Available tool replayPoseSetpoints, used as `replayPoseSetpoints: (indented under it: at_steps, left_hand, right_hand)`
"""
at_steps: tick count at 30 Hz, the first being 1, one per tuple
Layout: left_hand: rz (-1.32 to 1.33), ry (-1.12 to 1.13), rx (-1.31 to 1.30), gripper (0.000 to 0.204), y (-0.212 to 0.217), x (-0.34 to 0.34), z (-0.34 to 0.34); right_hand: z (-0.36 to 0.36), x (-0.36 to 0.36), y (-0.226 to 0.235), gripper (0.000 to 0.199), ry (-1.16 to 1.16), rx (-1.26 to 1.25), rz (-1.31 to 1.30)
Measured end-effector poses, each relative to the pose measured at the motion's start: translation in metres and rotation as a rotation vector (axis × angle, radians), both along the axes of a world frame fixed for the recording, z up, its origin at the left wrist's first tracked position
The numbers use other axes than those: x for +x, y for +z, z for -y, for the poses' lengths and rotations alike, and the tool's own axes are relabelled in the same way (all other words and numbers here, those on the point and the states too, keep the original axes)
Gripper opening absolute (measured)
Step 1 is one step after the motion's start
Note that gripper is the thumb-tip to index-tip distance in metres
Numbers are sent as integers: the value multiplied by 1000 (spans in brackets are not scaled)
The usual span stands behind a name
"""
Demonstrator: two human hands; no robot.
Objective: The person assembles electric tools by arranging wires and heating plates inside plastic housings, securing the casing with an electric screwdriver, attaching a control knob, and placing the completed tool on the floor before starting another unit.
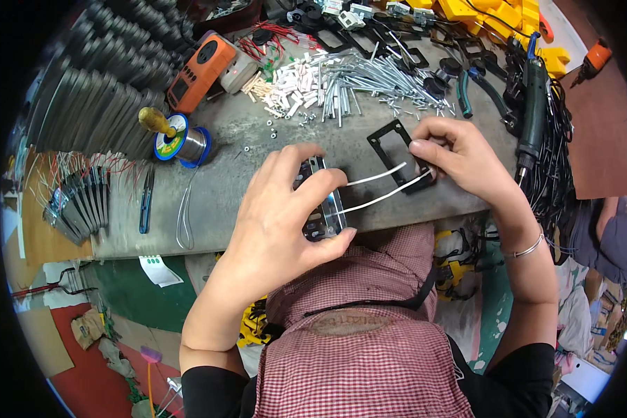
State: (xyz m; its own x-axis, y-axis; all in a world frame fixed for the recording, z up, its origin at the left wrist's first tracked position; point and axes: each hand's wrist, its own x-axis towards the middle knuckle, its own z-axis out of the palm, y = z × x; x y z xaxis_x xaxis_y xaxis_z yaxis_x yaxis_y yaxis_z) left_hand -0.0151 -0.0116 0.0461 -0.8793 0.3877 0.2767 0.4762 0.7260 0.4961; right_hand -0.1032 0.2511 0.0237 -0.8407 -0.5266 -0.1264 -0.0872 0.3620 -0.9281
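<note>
My left hand (279, 202) grips a shiny metal housing with slots (333, 202) at the bench's front edge, fingers over its top and thumb at its near end. Two white wires run out of it to the right. The upper wire (376, 176) ends free. The lower wire (386, 200) reaches the curled fingertips of my right hand (460, 157), which are closed on its end. Under these fingertips lies a black rectangular frame with a large opening (377, 143), partly covered by the hand.
A solder spool (194, 146), an orange meter (200, 73) and stacked grey parts (83, 111) stand left. Loose screws (376, 83) and white sleeves (299, 80) lie behind. A blue cutter knife (146, 202) is front left. Pliers (491, 94) and an electric screwdriver (531, 111) lie right.
</note>
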Motion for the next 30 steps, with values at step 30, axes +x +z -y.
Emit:
replayPoseSetpoints:
  at_steps: [30]
  left_hand:
    - [7,142,-264,84,-22,-1,-43]
  right_hand:
    - [34,41,-9,52,96,404,-509]
